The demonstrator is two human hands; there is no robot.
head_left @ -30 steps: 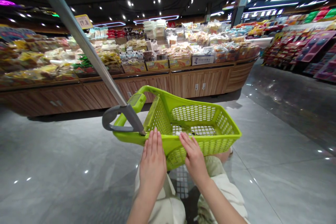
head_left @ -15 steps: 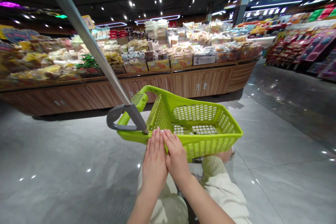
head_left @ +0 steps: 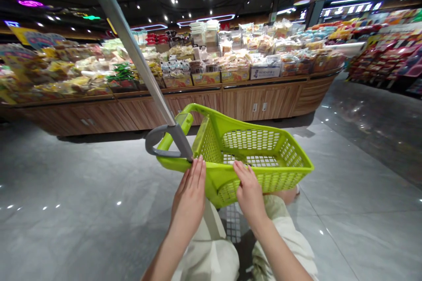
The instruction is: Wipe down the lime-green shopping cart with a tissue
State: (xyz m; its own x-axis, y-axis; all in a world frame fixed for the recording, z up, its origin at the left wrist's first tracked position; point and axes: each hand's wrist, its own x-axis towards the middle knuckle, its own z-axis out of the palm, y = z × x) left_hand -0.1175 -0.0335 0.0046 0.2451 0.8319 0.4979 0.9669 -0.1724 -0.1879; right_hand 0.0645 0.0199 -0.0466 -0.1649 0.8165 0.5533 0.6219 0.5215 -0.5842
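Observation:
A lime-green shopping cart [head_left: 227,180] with perforated plastic walls stands side-on in front of me. My left hand [head_left: 191,191] lies against the rim near the cart's rear corner, its fingers stretched out and close together. Farther right along the same rim, the fingertips of my right hand [head_left: 249,191] rest on the edge, fingers extended and holding nothing. A grey metal pole [head_left: 138,57] slants down from the upper left. Its grey looped plastic grip [head_left: 165,140] overlaps the cart's push handle [head_left: 180,129], and the pole's foot meets the rim beside my left fingertips.
Beyond the cart runs a long wooden display counter [head_left: 250,101] heaped with packaged foods. More packaged goods fill a display [head_left: 376,61] at the right. The floor [head_left: 99,210] is shiny grey tile. My legs in pale trousers [head_left: 211,259] are below the cart.
My hands have parted: they lay side by side at the rim, and the right one has slid right along it. The whole view has shifted slightly.

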